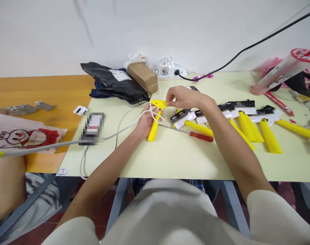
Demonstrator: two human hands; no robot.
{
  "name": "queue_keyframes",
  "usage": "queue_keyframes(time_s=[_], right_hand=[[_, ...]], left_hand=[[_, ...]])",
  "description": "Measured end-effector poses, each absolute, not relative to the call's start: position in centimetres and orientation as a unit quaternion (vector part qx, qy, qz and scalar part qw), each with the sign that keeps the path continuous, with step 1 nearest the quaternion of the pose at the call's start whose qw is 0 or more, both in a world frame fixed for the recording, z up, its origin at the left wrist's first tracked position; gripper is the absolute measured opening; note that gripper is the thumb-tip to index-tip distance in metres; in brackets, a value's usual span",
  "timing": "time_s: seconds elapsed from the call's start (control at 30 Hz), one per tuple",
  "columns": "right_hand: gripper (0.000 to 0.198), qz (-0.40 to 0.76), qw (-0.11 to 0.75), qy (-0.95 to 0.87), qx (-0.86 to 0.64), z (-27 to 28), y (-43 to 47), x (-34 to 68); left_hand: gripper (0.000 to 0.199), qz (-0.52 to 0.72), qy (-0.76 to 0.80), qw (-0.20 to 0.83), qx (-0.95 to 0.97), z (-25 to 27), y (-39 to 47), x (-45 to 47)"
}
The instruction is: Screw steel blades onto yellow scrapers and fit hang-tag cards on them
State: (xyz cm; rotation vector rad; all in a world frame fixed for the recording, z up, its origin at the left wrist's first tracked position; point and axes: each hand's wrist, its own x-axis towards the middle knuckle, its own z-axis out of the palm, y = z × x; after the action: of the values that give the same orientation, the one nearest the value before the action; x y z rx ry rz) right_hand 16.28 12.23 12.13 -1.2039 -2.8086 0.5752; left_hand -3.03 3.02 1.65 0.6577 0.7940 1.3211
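Observation:
A yellow T-shaped hand tool [153, 131] is held above the table, its handle slanting down toward me. My left hand [144, 121] is closed around it from the left, just under the head. The thumb and fingertips of my right hand [180, 98] pinch the right end of the head; whether a small part sits between them is too small to tell. A white cable [137, 119] loops in front of the tool and partly covers it. To the right of the tool lies a screwdriver [201, 136] with a red handle.
Several yellow handles [270, 137] and black-and-white packets [183, 117] lie on the right of the table [170, 160]. Behind are a black plastic bag [114, 83], a cardboard box [142, 76] and a power strip [167, 69]. A blurred phone [92, 129] lies left; a tall cup [280, 75] leans right.

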Motion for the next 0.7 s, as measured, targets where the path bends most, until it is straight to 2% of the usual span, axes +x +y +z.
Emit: queue_keyframes(time_s=[0.17, 0.37, 0.53, 0.7], right_hand=[[0.005, 0.195, 0.021, -0.896, -0.398, 11.9, 12.2, 16.3], [0.004, 0.266, 0.072, -0.879, -0.389, 11.6, 12.7, 16.5], [0.016, 0.305, 0.095, -0.853, -0.413, 11.0, 13.2, 16.8], [0.023, 0.416, 0.121, -0.827, -0.357, 10.2, 13.9, 17.6]], left_hand=[[0.047, 0.588, 0.354, 0.667, 0.289, 1.5, 3.1, -3.1], [0.048, 0.587, 0.355, 0.668, 0.289, 1.5, 3.3, -3.4], [0.046, 0.583, 0.361, 0.663, 0.300, 1.9, 3.1, -3.4], [0.048, 0.578, 0.360, 0.663, 0.309, 1.9, 3.0, -3.5]])
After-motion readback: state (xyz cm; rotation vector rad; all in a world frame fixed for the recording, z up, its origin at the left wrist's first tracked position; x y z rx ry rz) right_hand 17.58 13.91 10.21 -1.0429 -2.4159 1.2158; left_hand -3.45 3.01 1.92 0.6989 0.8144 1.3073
